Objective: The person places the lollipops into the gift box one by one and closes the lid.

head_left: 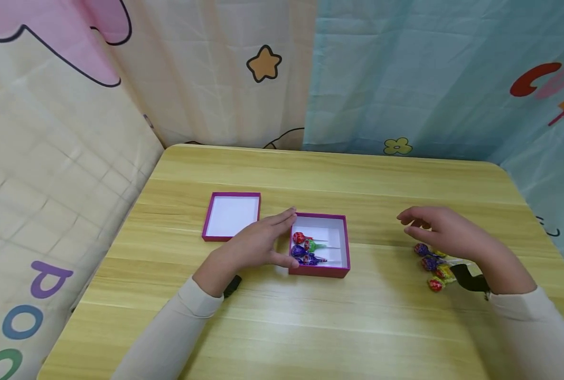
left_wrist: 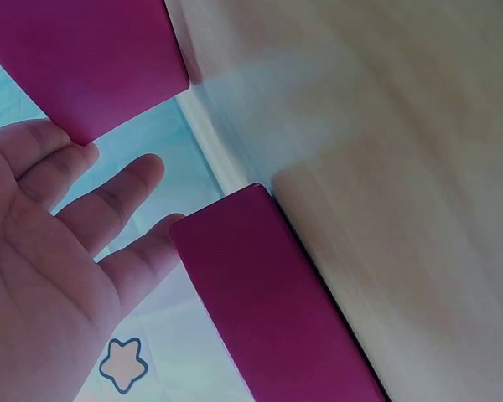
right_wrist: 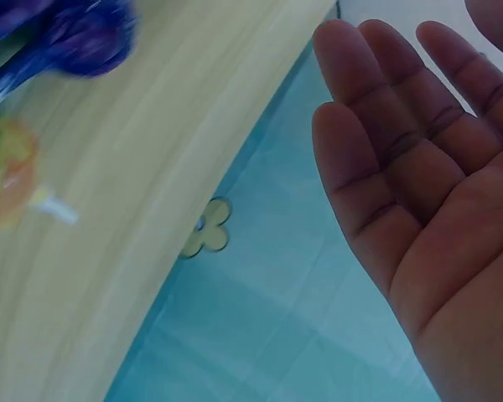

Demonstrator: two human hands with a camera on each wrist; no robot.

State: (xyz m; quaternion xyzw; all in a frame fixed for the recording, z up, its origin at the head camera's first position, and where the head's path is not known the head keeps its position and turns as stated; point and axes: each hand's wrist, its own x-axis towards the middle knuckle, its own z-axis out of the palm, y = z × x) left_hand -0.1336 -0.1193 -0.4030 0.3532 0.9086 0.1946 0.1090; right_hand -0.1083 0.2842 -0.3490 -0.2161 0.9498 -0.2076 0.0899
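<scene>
A square magenta box (head_left: 323,272) with a white inside lies on the table, and several wrapped lollipops (head_left: 309,247) rest in its left part. My left hand (head_left: 258,240) spans the box's left side, thumb at the front corner and fingertips at the back corner. In the left wrist view its fingers (left_wrist: 109,201) look extended, between the box (left_wrist: 92,63) and the lid (left_wrist: 277,310). My right hand (head_left: 441,229) hovers above a small pile of lollipops (head_left: 436,285) at the right, fingers loosely bent, nothing held. The hand partly covers that pile.
The matching lid (head_left: 234,211) lies with its white inside up, left of the box, partly behind my left hand. Printed curtains (head_left: 367,79) hang behind and beside the wooden table (head_left: 348,327). A dark strap (head_left: 469,279) is on the right wrist.
</scene>
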